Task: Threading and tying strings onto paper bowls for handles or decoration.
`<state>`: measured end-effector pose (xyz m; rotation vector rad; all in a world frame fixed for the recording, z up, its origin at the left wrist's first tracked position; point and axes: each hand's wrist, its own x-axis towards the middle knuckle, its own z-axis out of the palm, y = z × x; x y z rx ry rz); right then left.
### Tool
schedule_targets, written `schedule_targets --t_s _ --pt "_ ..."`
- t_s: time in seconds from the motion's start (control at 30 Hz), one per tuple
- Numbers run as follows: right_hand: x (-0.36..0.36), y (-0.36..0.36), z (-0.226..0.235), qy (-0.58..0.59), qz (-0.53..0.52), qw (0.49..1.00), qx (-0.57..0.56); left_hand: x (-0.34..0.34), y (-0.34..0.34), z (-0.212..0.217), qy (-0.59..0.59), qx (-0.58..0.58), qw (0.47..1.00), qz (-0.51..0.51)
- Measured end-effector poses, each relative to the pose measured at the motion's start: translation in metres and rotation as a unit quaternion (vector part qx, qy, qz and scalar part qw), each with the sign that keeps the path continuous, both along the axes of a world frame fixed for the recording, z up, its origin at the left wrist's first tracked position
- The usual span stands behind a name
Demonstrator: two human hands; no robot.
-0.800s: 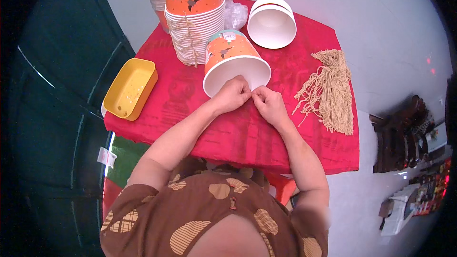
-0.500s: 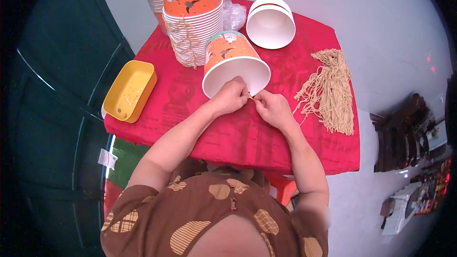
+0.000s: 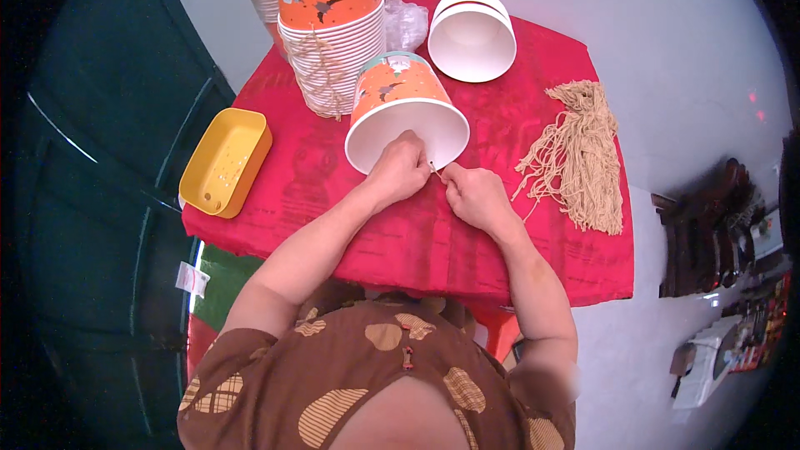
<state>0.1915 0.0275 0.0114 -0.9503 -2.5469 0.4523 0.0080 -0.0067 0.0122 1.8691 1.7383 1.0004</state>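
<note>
An orange and white paper bucket (image 3: 398, 98) lies on its side on the red tablecloth (image 3: 433, 233), its open mouth facing me. My left hand (image 3: 400, 168) grips the near rim of the bucket. My right hand (image 3: 471, 194) is just to the right of it, fingers pinched on a short piece of beige string (image 3: 437, 170) at the rim. The two hands nearly touch at the string.
A bundle of beige strings (image 3: 579, 154) lies at the right of the table. A tall stack of buckets (image 3: 329, 29) stands at the back left, a white bucket (image 3: 472, 32) at the back centre, a yellow tray (image 3: 225, 161) at the left edge.
My head has tilted, so the table sits slightly lower in the picture. My hands stay at the bucket's rim, with the right hand drawn a little to the right.
</note>
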Motion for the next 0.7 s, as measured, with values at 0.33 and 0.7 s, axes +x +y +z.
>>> schedule_targets --t_s 0.33,0.7 --pt "0.0 -0.008 0.009 -0.006 0.029 0.999 0.032 0.008 -0.002 0.002 0.006 0.01 0.999 0.033" --pt "0.001 -0.001 0.004 0.021 0.074 0.997 -0.017 0.011 0.003 -0.002 0.049 0.027 0.998 0.03"
